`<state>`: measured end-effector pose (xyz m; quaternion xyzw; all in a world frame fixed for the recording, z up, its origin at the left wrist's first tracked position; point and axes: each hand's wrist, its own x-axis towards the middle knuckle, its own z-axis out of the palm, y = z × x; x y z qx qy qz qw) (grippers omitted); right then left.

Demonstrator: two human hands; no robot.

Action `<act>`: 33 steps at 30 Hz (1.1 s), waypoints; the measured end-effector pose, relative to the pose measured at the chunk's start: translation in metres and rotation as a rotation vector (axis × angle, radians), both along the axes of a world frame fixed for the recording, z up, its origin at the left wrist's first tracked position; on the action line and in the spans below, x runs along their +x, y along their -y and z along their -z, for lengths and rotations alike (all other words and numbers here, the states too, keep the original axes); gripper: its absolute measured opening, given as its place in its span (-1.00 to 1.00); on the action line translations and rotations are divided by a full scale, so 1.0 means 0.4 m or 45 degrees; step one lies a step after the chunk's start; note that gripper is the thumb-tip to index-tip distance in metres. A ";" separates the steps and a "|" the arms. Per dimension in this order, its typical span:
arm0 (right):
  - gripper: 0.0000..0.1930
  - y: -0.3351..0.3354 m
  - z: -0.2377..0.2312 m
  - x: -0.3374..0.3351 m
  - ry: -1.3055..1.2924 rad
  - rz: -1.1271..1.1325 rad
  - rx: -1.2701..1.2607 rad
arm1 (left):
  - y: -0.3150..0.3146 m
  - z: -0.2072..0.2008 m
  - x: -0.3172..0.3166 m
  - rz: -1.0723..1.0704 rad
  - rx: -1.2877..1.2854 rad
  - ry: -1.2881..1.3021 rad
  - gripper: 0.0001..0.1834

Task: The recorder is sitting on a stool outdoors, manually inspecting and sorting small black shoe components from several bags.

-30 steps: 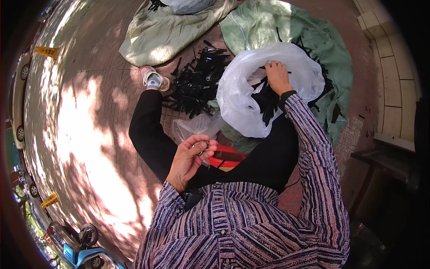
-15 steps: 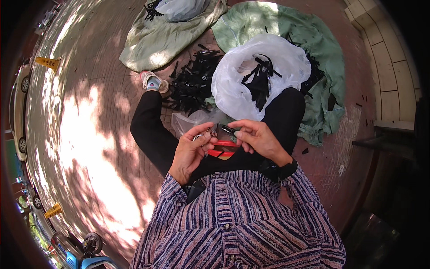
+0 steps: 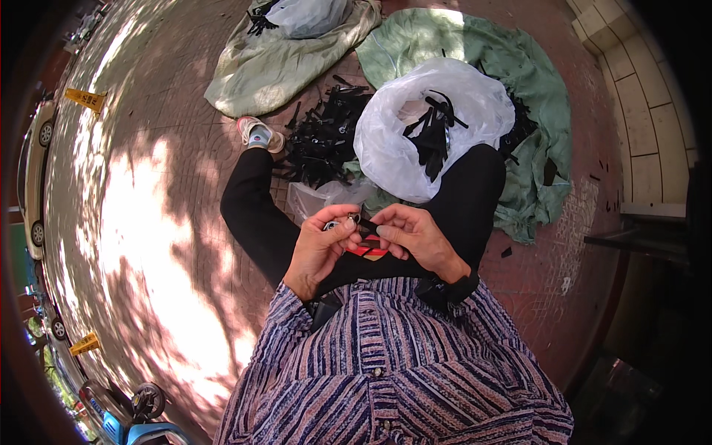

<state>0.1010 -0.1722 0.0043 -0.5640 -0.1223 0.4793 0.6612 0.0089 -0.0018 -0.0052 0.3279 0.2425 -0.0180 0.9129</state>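
Observation:
Over my lap, my left hand point(image 3: 320, 248) pinches small silvery metal pieces, with one metal ring point(image 3: 354, 218) showing at its fingertips. Close beside it, my right hand point(image 3: 419, 239) is closed on a short black strap point(image 3: 369, 227). The strap's end meets the metal ring between the two hands; whether it passes through I cannot tell. Under my fingers a red container point(image 3: 367, 252) is partly visible, its contents mostly hidden. Past my knees stands a white plastic bag point(image 3: 374, 141) with its mouth spread wide, holding black straps point(image 3: 432, 141).
A heap of black straps with metal bits point(image 3: 322, 137) lies between my foot and the white bag. A clear plastic bag point(image 3: 315, 199) is nearer. Green sacking point(image 3: 538, 81) and a pale sack point(image 3: 252, 81) lie beyond. Yellow signs point(image 3: 86, 99), parked vehicles and a tiled wall point(image 3: 638, 119) edge the scene.
My right hand has moved left, bringing the black strap up against the metal ring in my left hand. The view has shifted slightly.

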 end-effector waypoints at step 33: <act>-0.73 -0.099 -0.044 -0.044 1.400 0.005 -0.315 | 0.045 0.001 -0.006 -0.124 1.346 0.162 -0.83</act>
